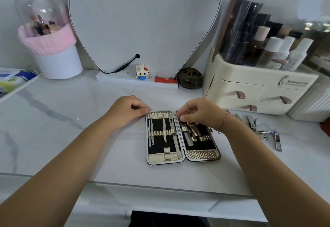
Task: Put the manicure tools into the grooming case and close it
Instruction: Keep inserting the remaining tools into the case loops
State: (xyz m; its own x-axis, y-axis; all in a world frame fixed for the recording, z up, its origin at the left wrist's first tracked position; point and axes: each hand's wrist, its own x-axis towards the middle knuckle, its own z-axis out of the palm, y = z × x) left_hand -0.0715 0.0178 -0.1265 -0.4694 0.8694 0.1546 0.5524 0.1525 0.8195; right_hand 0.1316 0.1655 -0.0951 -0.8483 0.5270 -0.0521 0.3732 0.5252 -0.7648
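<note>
Case (202, 155) lies open and flat on the counter (71, 137), hinge running near to far, both halves facing up. The left half holds several slim tools under its band. The right half holds a file and others, partly hidden by the hand.

Left grip (128, 112): fingers curled, thumb and forefinger pinching the case's far left corner, judged to be steadying it.

Right grip (201, 114): fingers curled down over the far end of the right half, tips closed together on a tool (192, 127) being seated there. The kind of tool cannot be made out.

Outstanding: a clipper (251, 123), a second clipper (277, 141) and scissors (264, 134) lie loose on the counter to the right of the case, just past the right wrist. The right grip is plainly the nearer; the left is well apart from them, across the case.

The clippers' long axes run roughly near to far, about parallel to the case's slots, so little turning should be needed.

Judgement: task partly done, lid not yet closed.
</note>
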